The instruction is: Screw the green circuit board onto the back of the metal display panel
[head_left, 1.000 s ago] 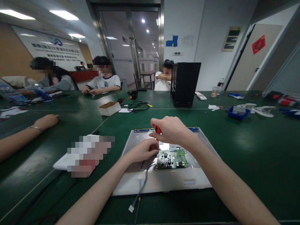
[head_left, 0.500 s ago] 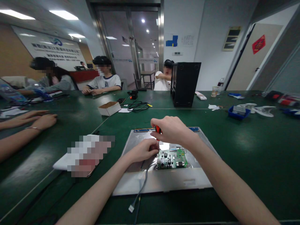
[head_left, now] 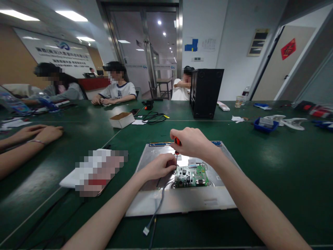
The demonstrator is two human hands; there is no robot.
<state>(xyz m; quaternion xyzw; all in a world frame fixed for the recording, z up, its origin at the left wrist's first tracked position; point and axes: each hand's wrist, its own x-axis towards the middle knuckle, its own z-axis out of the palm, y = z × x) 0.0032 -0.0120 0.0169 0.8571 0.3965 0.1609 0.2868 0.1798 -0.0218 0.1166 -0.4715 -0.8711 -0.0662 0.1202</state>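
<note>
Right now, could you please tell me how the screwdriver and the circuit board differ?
The screwdriver shows orange and black; the circuit board is mostly green. The screwdriver stands nearly upright in the right hand; the circuit board lies flat on the panel. The screwdriver is slim; the circuit board is broad. Both have dark parts.

I count one screwdriver (head_left: 177, 141) in my right hand (head_left: 194, 140), one circuit board (head_left: 191, 177) just nearside of my two hands, one display panel (head_left: 182, 202) under them, one computer case (head_left: 208, 93) and one open box (head_left: 123, 122) beyond, two co-worker's hands (head_left: 52, 134) leftward.
</note>
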